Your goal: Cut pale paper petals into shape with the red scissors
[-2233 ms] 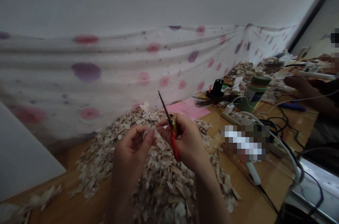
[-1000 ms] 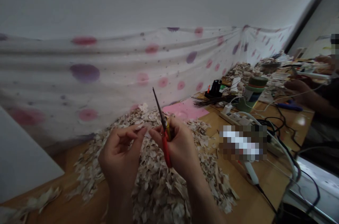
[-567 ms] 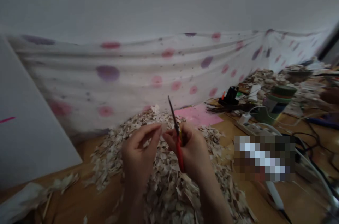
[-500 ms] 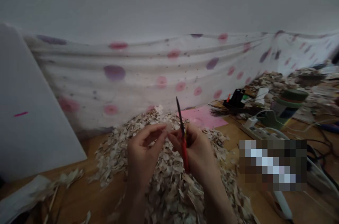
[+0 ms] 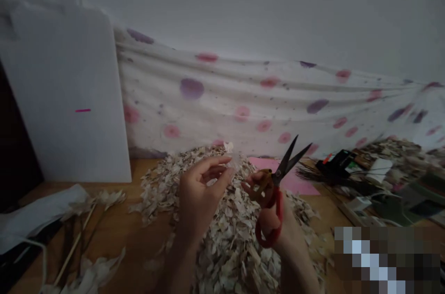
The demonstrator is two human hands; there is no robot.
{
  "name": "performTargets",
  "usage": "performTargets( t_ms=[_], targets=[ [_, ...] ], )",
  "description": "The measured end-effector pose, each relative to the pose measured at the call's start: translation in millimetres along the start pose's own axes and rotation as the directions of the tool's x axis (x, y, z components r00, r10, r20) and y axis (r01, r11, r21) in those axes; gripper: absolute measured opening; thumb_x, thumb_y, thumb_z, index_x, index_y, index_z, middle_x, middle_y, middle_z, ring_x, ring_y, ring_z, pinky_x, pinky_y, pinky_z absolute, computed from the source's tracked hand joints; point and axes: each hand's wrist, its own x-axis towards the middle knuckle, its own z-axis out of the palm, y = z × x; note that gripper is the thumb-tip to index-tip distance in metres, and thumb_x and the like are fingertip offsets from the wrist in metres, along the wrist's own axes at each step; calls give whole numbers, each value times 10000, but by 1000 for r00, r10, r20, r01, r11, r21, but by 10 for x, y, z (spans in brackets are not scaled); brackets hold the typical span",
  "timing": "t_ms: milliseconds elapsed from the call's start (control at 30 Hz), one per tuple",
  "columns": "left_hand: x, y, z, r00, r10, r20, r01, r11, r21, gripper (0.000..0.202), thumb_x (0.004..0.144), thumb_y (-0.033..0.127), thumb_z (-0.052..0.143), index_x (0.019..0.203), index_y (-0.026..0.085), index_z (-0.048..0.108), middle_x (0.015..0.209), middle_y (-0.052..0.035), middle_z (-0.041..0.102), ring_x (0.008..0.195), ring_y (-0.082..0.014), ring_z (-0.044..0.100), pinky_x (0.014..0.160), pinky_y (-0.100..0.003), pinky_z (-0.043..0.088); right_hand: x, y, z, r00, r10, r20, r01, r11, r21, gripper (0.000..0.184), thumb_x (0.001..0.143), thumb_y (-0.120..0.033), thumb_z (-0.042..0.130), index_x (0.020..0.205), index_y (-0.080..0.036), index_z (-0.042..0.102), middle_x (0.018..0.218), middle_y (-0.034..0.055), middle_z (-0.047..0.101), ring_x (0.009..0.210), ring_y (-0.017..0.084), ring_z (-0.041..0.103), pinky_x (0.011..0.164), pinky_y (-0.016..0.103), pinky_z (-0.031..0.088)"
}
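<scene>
I'm seeing a makeshift craft workshop: wooden counter (image 5: pixel 104 224) heaped with pale flakes (image 5: pixel 222 257), dotted sheet (image 5: pixel 222 108) hanging along the wall (image 5: pixel 243 6).

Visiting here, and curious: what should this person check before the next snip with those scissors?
Grip: ok, the right hand holds the red-handled scissors by their loops.
Blades: ok, spread open, tips up.
Pale flake: cannot tell whether the left hand pinches it firmly; it is blurred.
Flake between the blades: not ok, it sits to their left.
Blade sharpness: cannot tell.
</scene>
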Motion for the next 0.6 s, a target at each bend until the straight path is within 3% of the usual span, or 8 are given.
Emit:
performTargets(
  t_ms=[67,133,233,367,600],
  targets=[
    [-6,24,-30,999,35,-34,-34,999,16,125,781,206,754,900,227,786,917,-9,787,795,-109,712,742,-171,567,-27,-31,51,999,23,37,-18,989,-144,690,727,-836,605,1132,-281,544,1033,42,560,953,222,606,880,385,566],
    [-9,46,-54,996,65,-62,-64,998,19,99,793,210,744,879,228,790,913,-12,789,815,-121,714,752,-182,565,-51,-85,120,994,45,98,-21,972,-236,666,786,-853,501,1058,-246,543,938,30,546,798,194,586,710,328,564],
    [1,74,-87,992,82,-100,-85,996,-27,75,799,195,731,842,217,788,881,-13,788,812,-126,716,751,-187,564,-66,-159,215,984,80,158,-21,939,-343,706,813,-887,369,981,-218,521,816,11,533,644,169,500,549,294,452],
    [25,90,-144,993,80,-82,-87,993,-81,61,818,188,717,852,207,763,858,-2,780,797,-105,720,746,-162,571,-59,-225,281,967,152,203,-27,857,-514,773,740,-959,309,902,-220,470,740,-3,532,625,175,467,548,293,368],
    [11,91,-198,994,92,-56,-96,992,-80,50,805,184,732,848,203,750,821,-1,777,743,-101,733,697,-143,589,-16,-319,343,953,228,199,-42,752,-657,876,582,-1044,315,853,-222,449,722,42,592,599,210,519,541,311,381]
  ],
)
